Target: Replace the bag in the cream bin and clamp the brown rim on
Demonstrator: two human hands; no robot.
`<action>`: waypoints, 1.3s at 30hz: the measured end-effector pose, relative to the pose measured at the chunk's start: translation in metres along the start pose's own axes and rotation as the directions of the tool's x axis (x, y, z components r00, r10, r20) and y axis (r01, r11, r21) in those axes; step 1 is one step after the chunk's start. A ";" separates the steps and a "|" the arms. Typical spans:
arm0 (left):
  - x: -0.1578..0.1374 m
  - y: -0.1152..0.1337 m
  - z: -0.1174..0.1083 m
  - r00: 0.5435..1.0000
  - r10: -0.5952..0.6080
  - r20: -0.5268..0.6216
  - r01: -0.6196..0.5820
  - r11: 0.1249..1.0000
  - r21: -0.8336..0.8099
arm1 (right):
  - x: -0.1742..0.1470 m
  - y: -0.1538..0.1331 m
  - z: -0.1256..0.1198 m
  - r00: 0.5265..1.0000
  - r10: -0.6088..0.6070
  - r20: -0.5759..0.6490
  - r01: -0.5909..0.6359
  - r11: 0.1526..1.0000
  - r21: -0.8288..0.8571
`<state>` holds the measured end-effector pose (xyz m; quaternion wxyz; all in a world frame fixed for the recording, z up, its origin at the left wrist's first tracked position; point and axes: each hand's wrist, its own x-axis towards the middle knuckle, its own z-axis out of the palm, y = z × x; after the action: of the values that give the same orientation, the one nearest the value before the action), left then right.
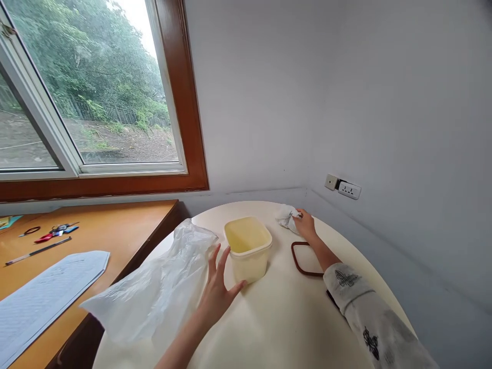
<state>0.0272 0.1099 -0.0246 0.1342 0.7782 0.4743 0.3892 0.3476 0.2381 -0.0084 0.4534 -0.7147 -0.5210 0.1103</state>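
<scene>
A pale yellow square plastic container point(250, 264) stands upright and uncovered on the round table. My left hand point(218, 292) is at its left side, fingers and thumb spread; the fingertips are close to the wall, and I cannot tell how firmly they touch it. At the far right of the table, my right hand point(305, 225) has its fingers closed on a small crumpled white plastic bag point(286, 216) with dark print. A brown rounded-square rim point(298, 261), perhaps of a lid, lies flat, partly covered by my right forearm. A large thin white plastic bag point(161, 282) spreads left of my left hand.
Under my right sleeve shows the edge of a dark flat object point(333, 300). A wooden desk point(134, 225) on the left bears papers point(54, 292), a pen point(38, 251), red-handled scissors point(44, 238) and keys. Walls and a socket point(349, 190) border the table.
</scene>
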 end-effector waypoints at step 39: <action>0.071 0.116 -0.044 0.947 0.011 0.322 0.126 0.908 -0.399 | -0.109 -0.130 -0.123 0.674 -0.366 0.642 0.139 0.916 0.376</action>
<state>0.0864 0.1029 0.1052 0.3822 0.7698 0.3760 0.3464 0.2938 0.0860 0.1259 0.3343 -0.4623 -0.7256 0.3848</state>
